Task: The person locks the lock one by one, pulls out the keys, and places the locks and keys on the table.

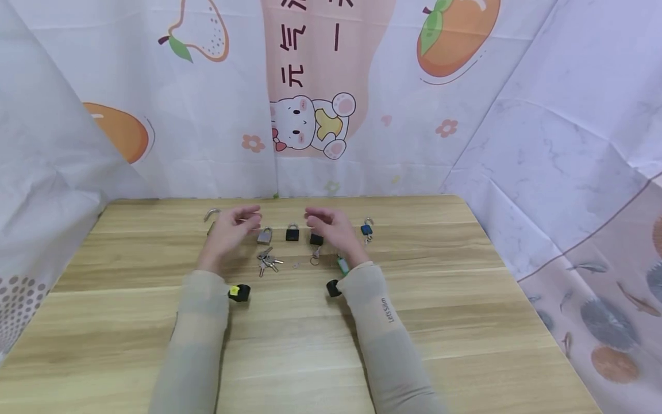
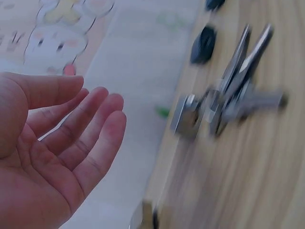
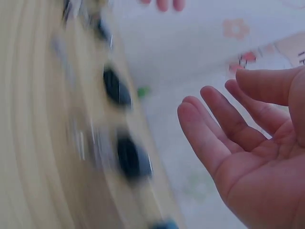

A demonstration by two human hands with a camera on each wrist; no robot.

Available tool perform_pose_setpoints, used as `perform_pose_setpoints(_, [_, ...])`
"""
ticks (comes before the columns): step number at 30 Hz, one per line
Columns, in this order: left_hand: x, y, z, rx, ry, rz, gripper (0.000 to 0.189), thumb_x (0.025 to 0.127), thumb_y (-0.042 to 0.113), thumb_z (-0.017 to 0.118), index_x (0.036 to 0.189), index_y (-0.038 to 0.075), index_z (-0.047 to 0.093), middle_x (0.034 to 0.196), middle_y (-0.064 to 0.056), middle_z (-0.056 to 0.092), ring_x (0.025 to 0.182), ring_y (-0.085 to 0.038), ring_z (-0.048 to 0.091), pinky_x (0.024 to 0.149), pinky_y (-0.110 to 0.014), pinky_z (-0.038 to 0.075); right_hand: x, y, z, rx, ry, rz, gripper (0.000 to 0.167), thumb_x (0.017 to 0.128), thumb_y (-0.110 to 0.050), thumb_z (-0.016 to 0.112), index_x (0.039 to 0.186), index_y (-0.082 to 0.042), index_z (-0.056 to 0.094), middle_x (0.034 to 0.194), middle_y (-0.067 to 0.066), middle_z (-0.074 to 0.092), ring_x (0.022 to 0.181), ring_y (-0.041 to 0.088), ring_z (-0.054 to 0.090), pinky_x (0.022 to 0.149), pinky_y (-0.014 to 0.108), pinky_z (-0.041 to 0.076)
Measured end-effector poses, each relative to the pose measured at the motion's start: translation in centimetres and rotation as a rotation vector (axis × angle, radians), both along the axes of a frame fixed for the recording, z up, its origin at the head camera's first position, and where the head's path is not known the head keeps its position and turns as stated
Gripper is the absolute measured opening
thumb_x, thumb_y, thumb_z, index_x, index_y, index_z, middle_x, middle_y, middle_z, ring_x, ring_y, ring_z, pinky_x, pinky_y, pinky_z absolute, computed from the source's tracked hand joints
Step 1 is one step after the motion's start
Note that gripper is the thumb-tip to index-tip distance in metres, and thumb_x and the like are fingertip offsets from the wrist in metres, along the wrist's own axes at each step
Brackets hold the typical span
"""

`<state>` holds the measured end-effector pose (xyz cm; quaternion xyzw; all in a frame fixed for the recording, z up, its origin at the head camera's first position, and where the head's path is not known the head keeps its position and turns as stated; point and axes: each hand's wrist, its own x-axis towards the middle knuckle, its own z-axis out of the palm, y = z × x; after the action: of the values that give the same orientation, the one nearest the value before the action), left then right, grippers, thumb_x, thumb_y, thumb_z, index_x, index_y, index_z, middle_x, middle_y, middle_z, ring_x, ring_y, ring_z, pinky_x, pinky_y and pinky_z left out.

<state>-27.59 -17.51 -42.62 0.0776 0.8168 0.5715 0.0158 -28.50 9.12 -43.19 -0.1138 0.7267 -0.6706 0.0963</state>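
Palm turned inward and fingers loosely bent, my left hand (image 1: 227, 233) hovers over the back of the table, holding nothing. Facing it, my right hand (image 1: 337, 231) is likewise raised with nothing in its fingers. Between them stand a silver padlock (image 1: 265, 236), a black padlock (image 1: 292, 233) and a second black padlock (image 1: 316, 238), the last partly behind the right hand. A bunch of keys (image 2: 243, 81) lies in front of the silver padlock. One key on a ring (image 1: 316, 253) lies before the second black padlock. Behind my left hand a curved metal shackle (image 1: 211, 213) shows; its body is mostly hidden.
Right of my right hand lies a small blue padlock (image 1: 366, 230), its shackle raised and keys attached. A green tag (image 1: 343, 264) lies near the right wrist. Behind the wooden table (image 1: 289, 345) hangs a printed curtain (image 1: 207, 126); more cloth hangs at both sides.
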Motion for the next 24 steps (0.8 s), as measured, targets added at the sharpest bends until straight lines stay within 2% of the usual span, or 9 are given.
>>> perform_pose_setpoints(3, [0.0,-1.6,-0.1,0.002,-0.001,0.075,0.039,0.103,0.014,0.06,0.137,-0.004,0.057,0.124,-0.028,0.062,0.101,-0.028,0.064,0.089,-0.031,0.057,0.6,-2.9,0.3,-0.134,-0.062,0.033,0.042,0.102,-0.009,0.061,0.14,0.006,0.054,0.137,0.023,0.059,0.125,0.036,0.059,0.102,0.04,0.051])
perform_pose_setpoints(5, [0.2,-2.3,-0.1,-0.012,-0.02,0.15,0.039,0.103,0.018,0.06,0.137,-0.001,0.058,0.127,-0.023,0.063,0.106,-0.024,0.061,0.092,-0.03,0.054,1.1,-4.9,0.4,-0.198,-0.094,0.034,0.04,0.102,-0.009,0.062,0.139,0.005,0.056,0.135,0.02,0.062,0.123,0.034,0.06,0.103,0.041,0.05])
perform_pose_setpoints(10, [0.5,-4.3,0.0,-0.026,-0.097,0.3,0.043,0.106,0.022,0.053,0.144,0.002,0.053,0.14,-0.017,0.056,0.127,-0.029,0.05,0.109,-0.041,0.042,1.6,-9.6,0.1,-0.344,-0.19,0.034,0.038,0.1,-0.005,0.062,0.138,0.003,0.058,0.132,0.016,0.064,0.127,0.038,0.057,0.106,0.044,0.048])
perform_pose_setpoints(13, [0.7,-5.5,0.0,-0.015,-0.119,0.347,0.045,0.108,0.021,0.049,0.147,0.0,0.048,0.145,-0.02,0.052,0.134,-0.031,0.046,0.114,-0.045,0.037,1.7,-11.7,-0.1,-0.413,-0.246,0.045,0.043,0.101,-0.004,0.06,0.142,0.005,0.052,0.136,0.015,0.061,0.132,0.04,0.052,0.108,0.044,0.045])
perform_pose_setpoints(16, [0.7,-6.2,-0.1,-0.009,-0.14,0.348,0.045,0.108,0.018,0.045,0.149,-0.003,0.045,0.148,-0.022,0.049,0.136,-0.032,0.044,0.114,-0.044,0.036,1.5,-13.1,-0.6,-0.437,-0.283,0.036,0.045,0.101,-0.003,0.059,0.144,0.004,0.05,0.141,0.017,0.057,0.135,0.04,0.048,0.11,0.043,0.044])
perform_pose_setpoints(21, [0.6,-6.4,-0.6,0.024,-0.231,0.293,0.048,0.11,0.015,0.038,0.154,-0.004,0.035,0.149,-0.026,0.044,0.124,-0.035,0.049,0.103,-0.041,0.047,1.1,-14.9,-1.5,-0.433,-0.355,0.059,0.047,0.102,-0.003,0.057,0.148,0.004,0.046,0.15,0.022,0.046,0.138,0.038,0.046,0.111,0.043,0.043])
perform_pose_setpoints(24, [0.5,-6.2,-1.0,0.009,-0.274,0.265,0.05,0.109,0.015,0.035,0.156,-0.004,0.03,0.151,-0.027,0.041,0.121,-0.035,0.049,0.099,-0.039,0.047,0.8,-15.8,-1.7,-0.396,-0.377,0.085,0.049,0.103,-0.005,0.057,0.149,0.004,0.044,0.153,0.021,0.044,0.138,0.034,0.045,0.112,0.043,0.042])
